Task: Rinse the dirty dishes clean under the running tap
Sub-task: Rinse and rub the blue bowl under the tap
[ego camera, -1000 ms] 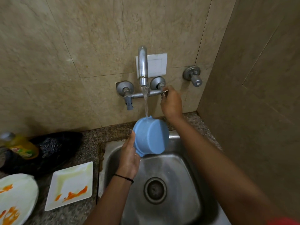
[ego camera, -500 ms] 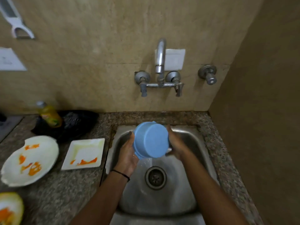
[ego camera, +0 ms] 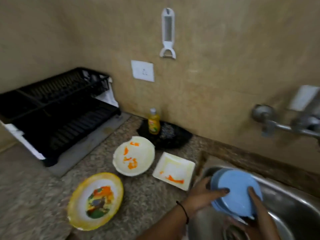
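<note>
Left hand (ego camera: 201, 194) and right hand (ego camera: 258, 212) gripped the blue bowl (ego camera: 237, 185) over the sink (ego camera: 294, 198), a smeared square plate (ego camera: 174, 170) just beside it, seemingly a soap bottle (ego camera: 153, 124) behind.

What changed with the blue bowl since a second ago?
The right hand let go of the tap and took hold of the bowl. Both hands now hold it lower, over the sink, instead of under the stream. The left hand kept its grip; the dirty plates stayed on the counter.
</note>
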